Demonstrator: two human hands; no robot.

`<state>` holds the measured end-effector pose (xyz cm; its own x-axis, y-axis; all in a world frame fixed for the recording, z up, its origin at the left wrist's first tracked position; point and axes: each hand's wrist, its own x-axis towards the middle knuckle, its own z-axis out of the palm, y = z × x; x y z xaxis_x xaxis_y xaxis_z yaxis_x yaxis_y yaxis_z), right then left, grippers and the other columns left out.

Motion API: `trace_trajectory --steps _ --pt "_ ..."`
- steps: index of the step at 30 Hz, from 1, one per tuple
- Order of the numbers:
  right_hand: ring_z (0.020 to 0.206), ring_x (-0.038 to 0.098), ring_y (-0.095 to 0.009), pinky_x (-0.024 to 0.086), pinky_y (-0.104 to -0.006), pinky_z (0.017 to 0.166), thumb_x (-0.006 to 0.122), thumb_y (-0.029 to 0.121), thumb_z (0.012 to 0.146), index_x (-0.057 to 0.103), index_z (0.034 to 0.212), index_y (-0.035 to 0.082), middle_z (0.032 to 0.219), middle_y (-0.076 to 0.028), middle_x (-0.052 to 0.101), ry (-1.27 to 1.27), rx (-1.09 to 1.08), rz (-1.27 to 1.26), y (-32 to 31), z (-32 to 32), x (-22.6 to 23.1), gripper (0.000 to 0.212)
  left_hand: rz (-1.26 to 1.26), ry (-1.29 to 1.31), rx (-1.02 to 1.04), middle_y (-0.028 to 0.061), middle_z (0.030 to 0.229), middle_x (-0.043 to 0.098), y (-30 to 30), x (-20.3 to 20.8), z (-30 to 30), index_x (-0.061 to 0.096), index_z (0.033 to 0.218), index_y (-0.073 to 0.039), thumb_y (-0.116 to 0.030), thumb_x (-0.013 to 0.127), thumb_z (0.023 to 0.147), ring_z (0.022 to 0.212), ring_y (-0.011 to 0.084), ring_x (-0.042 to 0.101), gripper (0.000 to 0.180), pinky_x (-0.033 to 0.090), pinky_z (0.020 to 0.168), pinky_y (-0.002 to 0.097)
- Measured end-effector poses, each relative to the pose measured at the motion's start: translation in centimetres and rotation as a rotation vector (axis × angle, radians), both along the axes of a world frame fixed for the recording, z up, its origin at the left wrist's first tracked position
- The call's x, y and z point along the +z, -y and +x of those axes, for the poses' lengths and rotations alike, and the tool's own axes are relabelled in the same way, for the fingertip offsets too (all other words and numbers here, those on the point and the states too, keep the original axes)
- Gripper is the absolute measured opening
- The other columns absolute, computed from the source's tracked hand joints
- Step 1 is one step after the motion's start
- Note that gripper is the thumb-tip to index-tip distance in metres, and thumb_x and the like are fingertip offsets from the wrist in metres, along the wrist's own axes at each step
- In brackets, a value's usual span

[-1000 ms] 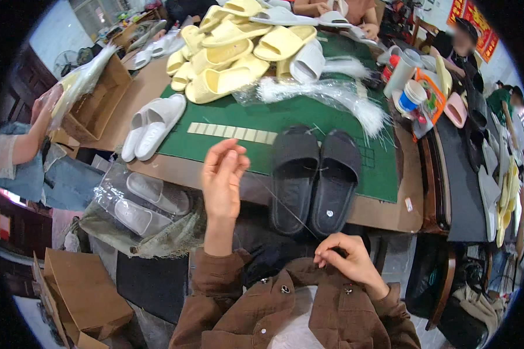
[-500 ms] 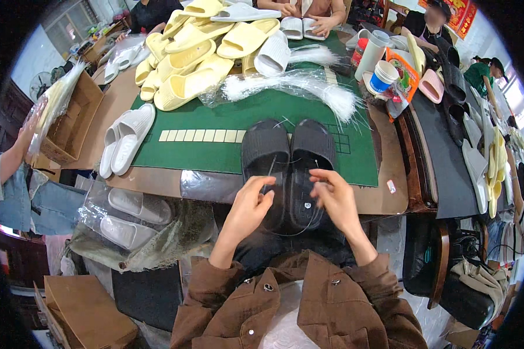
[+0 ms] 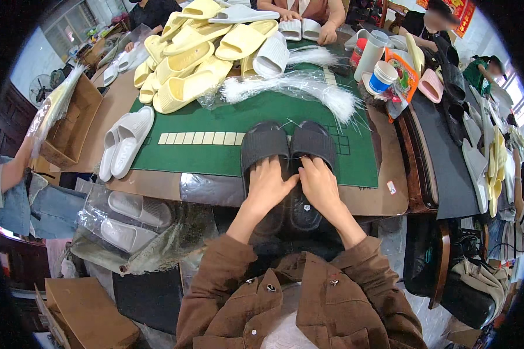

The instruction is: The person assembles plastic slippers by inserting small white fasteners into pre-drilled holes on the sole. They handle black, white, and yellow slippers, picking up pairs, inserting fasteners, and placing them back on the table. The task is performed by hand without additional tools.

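Two black slide sandals lie side by side at the near edge of the green mat, toes pointing away: the left slide [image 3: 263, 142] and the right slide [image 3: 314, 139]. My left hand [image 3: 269, 185] has its fingers tucked under the left slide's strap, thumb stretched toward the gap between the pair. My right hand [image 3: 321, 187] reaches under the right slide's strap in the same way. Both sets of fingertips are hidden inside. Thin clear plastic ties [image 3: 290, 123] show at the toes and between the straps. A small round white sticker sits on the right insole.
A green mat [image 3: 198, 160] carries a bundle of white plastic ties [image 3: 332, 96] and a row of cream squares [image 3: 204, 138]. Beyond is a pile of yellow slides [image 3: 186, 87]. White slides [image 3: 133, 142] lie left. A cup [image 3: 383, 77] stands right. Other people work around the table.
Both hands have moved forward and inward from above the insoles into the slides' straps. The loose tie loop that hung near the heels is no longer visible there.
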<state>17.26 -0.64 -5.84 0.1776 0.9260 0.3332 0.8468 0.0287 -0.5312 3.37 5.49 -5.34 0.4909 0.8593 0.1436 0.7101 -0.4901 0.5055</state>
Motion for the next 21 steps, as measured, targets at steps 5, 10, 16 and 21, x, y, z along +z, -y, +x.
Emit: trace_trajectory --steps 5,10,16,21 --pt "0.097 0.06 -0.04 0.05 -0.0471 0.08 0.057 0.006 0.087 0.059 0.112 -0.002 0.104 -0.021 0.06 0.046 0.082 0.051 0.2 1.3 -0.6 0.026 -0.217 -0.016 -0.038 0.0308 0.097 0.065 -2.4 -0.3 1.2 0.064 0.1 0.011 -0.051 0.068 0.078 0.093 0.0439 0.064 0.066 0.051 0.083 0.047" --pt "0.097 0.063 -0.035 0.052 -0.0416 0.081 0.061 0.005 0.086 0.063 0.112 -0.001 0.108 -0.019 0.065 -0.013 0.175 0.163 2.0 1.1 1.8 0.027 -0.125 -0.021 -0.018 0.0302 0.093 0.065 -2.0 -1.3 1.4 0.067 0.089 0.009 -0.049 0.062 0.085 0.091 0.043 0.065 0.058 0.052 0.081 0.0471" --pt "0.073 0.064 -0.014 0.05 -0.0267 0.067 0.061 0.006 0.089 0.067 0.104 0.001 0.092 -0.009 0.068 -0.57 0.149 0.189 1.3 1.2 4.6 0.016 -0.105 0.016 -0.057 0.0297 0.091 0.065 -1.9 -1.6 1.4 0.068 0.085 0.008 -0.047 0.057 0.088 0.088 0.0438 0.064 0.055 0.051 0.081 0.0487" --pt "0.069 0.058 -0.018 0.048 -0.0306 0.067 0.061 0.013 0.09 0.068 0.101 0.001 0.083 -0.01 0.065 -0.49 0.005 0.256 -5.6 4.6 3.8 0.018 -0.051 -0.016 -0.02 0.0286 0.094 0.066 -1.8 -2.0 1.5 0.068 0.087 0.008 -0.048 0.054 0.089 0.086 0.0426 0.065 0.057 0.052 0.078 0.0486"
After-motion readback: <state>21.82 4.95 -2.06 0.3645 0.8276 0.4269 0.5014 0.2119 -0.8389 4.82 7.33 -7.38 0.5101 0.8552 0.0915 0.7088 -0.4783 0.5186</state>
